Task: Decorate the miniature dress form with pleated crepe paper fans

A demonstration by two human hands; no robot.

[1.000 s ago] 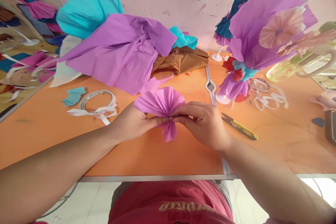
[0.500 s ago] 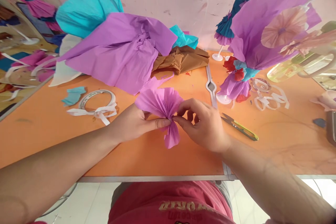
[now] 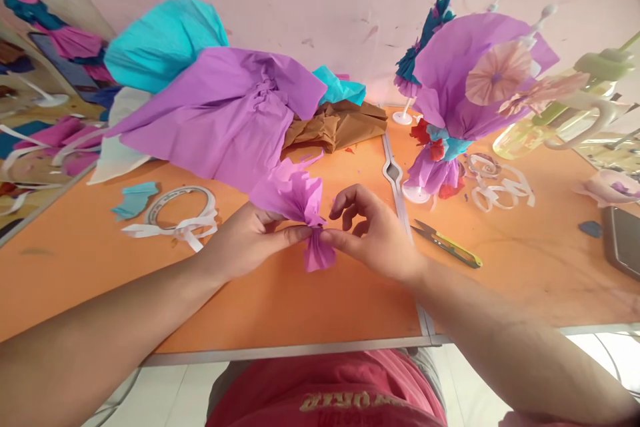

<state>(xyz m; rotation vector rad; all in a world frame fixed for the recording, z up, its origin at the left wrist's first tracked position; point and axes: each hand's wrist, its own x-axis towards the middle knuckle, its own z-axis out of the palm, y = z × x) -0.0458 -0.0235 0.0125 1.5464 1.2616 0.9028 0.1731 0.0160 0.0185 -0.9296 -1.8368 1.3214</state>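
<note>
A piece of pink-purple crepe paper (image 3: 300, 193) is gathered at its middle, with a pleated fan above and a short flared tail below. My left hand (image 3: 255, 240) pinches it at the gathered waist, the thumb lying across the front and the fingers mostly hidden behind the paper. Just right of the waist is my right hand (image 3: 375, 233). Its thumb tip touches the paper's edge, while the index finger is bent and lifted away from the thumb, leaving a gap. The remaining right fingers are curled.
Yellow-handled thread snips (image 3: 447, 245) lie right of my hands. On the left are a tape roll (image 3: 180, 192) with white ribbon and a teal paper scrap (image 3: 135, 200). Large purple crepe paper (image 3: 215, 113) and brown paper (image 3: 340, 125) are behind. Paper-dressed stands (image 3: 445, 133) and a phone (image 3: 623, 240) are rightward.
My right index finger has lifted away from the thumb, parting its pinch at the waist. The paper fan has turned and looks narrower. The whole view has shifted slightly.
</note>
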